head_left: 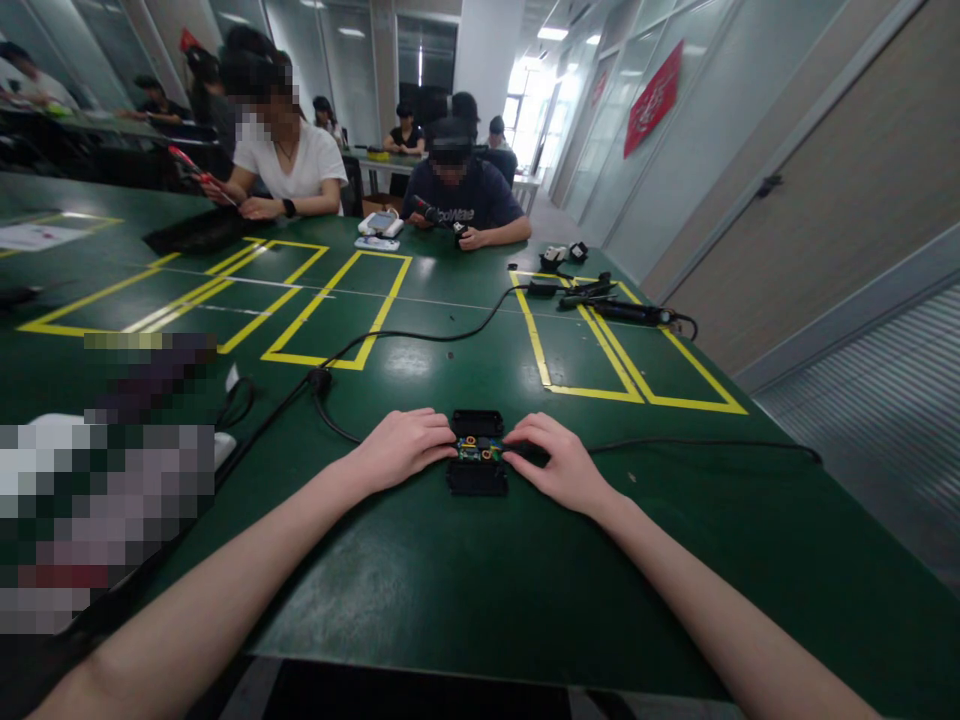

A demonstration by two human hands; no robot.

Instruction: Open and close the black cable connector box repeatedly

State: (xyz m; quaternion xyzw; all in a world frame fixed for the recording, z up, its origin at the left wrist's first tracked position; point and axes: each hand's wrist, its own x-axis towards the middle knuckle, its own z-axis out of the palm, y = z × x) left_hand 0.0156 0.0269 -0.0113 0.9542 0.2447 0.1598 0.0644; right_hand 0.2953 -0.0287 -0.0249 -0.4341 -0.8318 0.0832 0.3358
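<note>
A small green circuit board [480, 450] with copper-coloured coils lies between two black plastic case halves, one behind it [478, 422] and one in front of it [477, 479]. At the board's left end my left hand [409, 447] has its fingers closed together on the board's edge, where a black cable [336, 425] runs in. My right hand [559, 460] pinches the right end, where the thumb and fingers meet around another black cable [675, 443]. The exact fingertip contact is small and partly hidden.
Yellow tape rectangles mark the green table [360, 590]. Black tools [622, 310] and a cable adapter [544, 289] lie at the back right. Two people sit across the table, holding tools. Blurred items lie at the left, beside a black cable.
</note>
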